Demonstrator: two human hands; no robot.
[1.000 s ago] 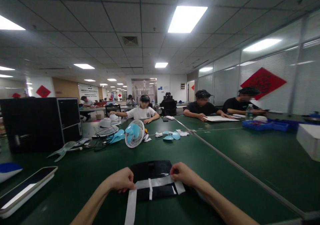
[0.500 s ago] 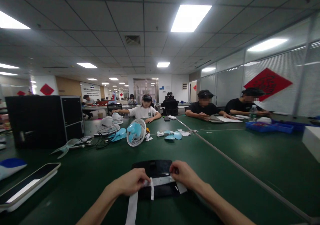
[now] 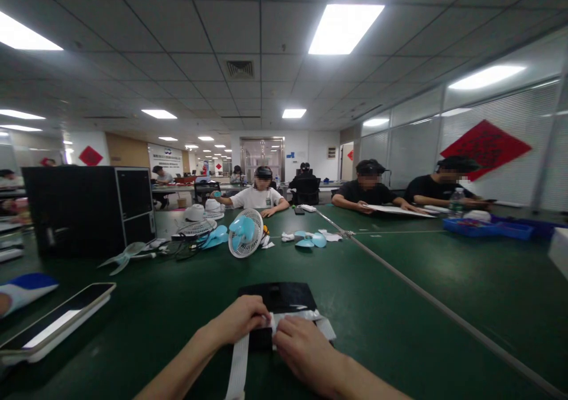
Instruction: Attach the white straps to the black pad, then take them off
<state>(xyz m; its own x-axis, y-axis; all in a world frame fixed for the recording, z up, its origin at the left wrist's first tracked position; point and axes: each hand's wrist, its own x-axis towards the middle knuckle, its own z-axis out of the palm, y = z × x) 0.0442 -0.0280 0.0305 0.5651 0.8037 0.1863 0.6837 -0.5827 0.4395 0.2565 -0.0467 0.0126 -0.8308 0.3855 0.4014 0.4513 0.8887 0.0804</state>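
A flat black panel-like object (image 3: 288, 296) lies on the green table in front of me, with a white elastic strap (image 3: 238, 364) across it. One strap end hangs off the near left side towards me, and another end sticks out at the right. My left hand (image 3: 244, 318) pinches the strap near the middle of the black object. Close beside it, my right hand (image 3: 306, 350) lies over the near right part, its fingers bent and closed at the narrow white strip there. The right fingertips are partly hidden, and so is most of that strip.
A phone-like device (image 3: 62, 320) lies at the left, near a blue-and-white item (image 3: 31, 287). Behind stand a black computer case (image 3: 75, 213), a fan with blue blades (image 3: 245, 233) and loose fan parts. Blue trays (image 3: 474, 227) lie far right. Several people sit around the tables.
My right hand has moved left and towards me, from the strap's right part to the narrow strip in the middle. My left hand stays on the strap. The view has shifted slightly.
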